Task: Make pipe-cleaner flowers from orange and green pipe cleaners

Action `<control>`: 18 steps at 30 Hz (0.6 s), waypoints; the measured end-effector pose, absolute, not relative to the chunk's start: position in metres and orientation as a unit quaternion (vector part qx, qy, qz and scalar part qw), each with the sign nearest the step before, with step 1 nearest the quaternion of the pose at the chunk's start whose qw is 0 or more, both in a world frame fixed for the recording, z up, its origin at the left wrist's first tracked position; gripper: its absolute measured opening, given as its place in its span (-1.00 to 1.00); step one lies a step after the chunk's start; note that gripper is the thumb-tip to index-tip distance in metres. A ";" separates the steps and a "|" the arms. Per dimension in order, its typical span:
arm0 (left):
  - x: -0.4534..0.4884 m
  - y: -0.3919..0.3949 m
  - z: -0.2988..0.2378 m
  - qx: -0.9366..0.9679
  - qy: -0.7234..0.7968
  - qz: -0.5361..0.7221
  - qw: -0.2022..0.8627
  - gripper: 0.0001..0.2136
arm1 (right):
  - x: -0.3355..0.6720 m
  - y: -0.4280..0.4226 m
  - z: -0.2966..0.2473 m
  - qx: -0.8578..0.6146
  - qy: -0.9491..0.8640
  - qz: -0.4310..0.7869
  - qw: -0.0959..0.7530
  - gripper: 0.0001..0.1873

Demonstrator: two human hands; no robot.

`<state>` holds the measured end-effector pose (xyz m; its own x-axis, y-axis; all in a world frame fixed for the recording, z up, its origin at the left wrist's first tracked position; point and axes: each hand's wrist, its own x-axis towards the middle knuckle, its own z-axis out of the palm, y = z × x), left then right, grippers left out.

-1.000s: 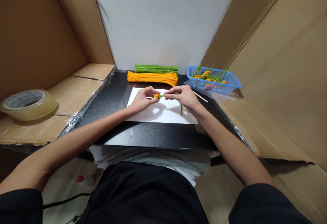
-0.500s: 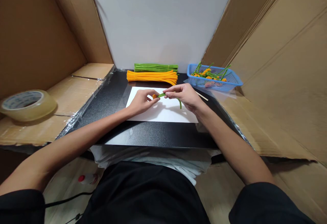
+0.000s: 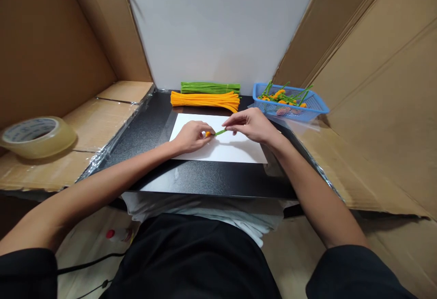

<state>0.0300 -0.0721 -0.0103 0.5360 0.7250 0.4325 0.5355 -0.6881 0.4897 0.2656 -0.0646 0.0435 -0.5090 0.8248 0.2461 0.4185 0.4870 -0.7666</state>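
Note:
Over the white sheet (image 3: 232,151), my left hand (image 3: 193,137) is closed in a pinch around a small orange piece (image 3: 208,134), mostly hidden by the fingers. A green pipe cleaner (image 3: 221,132) runs from that piece to my right hand (image 3: 251,125). The thumb and fingertips of my right hand pinch its other end. Behind the sheet lie a bundle of orange pipe cleaners (image 3: 205,99) and a bundle of green pipe cleaners (image 3: 210,88).
A blue mesh basket (image 3: 292,113) at the back right holds several green-and-orange pieces. A large roll of clear tape (image 3: 64,137) lies on the cardboard at left. Cardboard walls (image 3: 385,89) flank the black tabletop (image 3: 205,180). A red-capped bottle (image 3: 118,235) is on the floor.
My right hand has shifted slightly right. The green pipe cleaner's loose end, which hung below my right hand, no longer shows there. The left hand still pinches the orange piece.

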 end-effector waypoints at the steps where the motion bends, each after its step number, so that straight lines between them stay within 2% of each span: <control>1: 0.029 -0.072 -0.011 0.868 0.361 0.311 0.140 -0.79 | 0.268 -0.063 0.043 -0.396 -0.810 0.320 0.292 -0.75; 6: 0.027 -0.070 -0.008 0.890 0.347 0.292 0.056 -0.76 | 0.276 -0.054 0.041 -0.427 -0.805 0.334 0.243 -0.63; 10: 0.027 -0.070 -0.006 0.896 0.343 0.282 0.023 -0.76 | 0.279 -0.051 0.041 -0.426 -0.795 0.363 0.235 -0.70; 14: 0.026 -0.069 -0.005 0.896 0.349 0.275 0.022 -0.76 | 0.277 -0.055 0.046 -0.417 -0.837 0.276 0.223 -0.75; 18: 0.025 -0.065 -0.005 0.878 0.371 0.291 0.077 -0.77 | 0.272 -0.062 0.051 -0.410 -0.863 0.175 0.237 -0.76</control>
<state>0.0247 -0.0654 -0.0046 0.5552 0.6966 0.4544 0.6063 -0.7130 0.3522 0.2718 -0.0623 0.0514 -0.5521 0.7905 0.2651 0.6250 0.6028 -0.4959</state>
